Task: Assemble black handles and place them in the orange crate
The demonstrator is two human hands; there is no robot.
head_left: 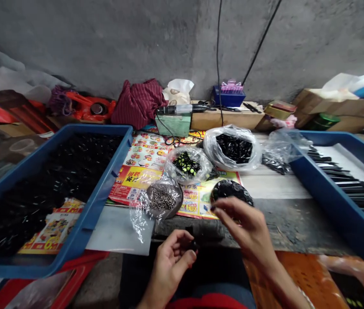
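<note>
The worn bench (285,223) bears colourful flyers (146,150) in its middle; a pale sheet (120,231) overhangs its front edge, left of centre. A small clear bag (276,148) sits right of the flyers; blue trays (102,193) stand to either side.

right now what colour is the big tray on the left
The left tray is blue, seen best in the head view.

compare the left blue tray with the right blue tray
The left tray holds a dense mass of black pieces; the right tray has black strips set in a row. The left tray shows a printed sheet, the right tray a plain white sheet. Both are blue.
</note>
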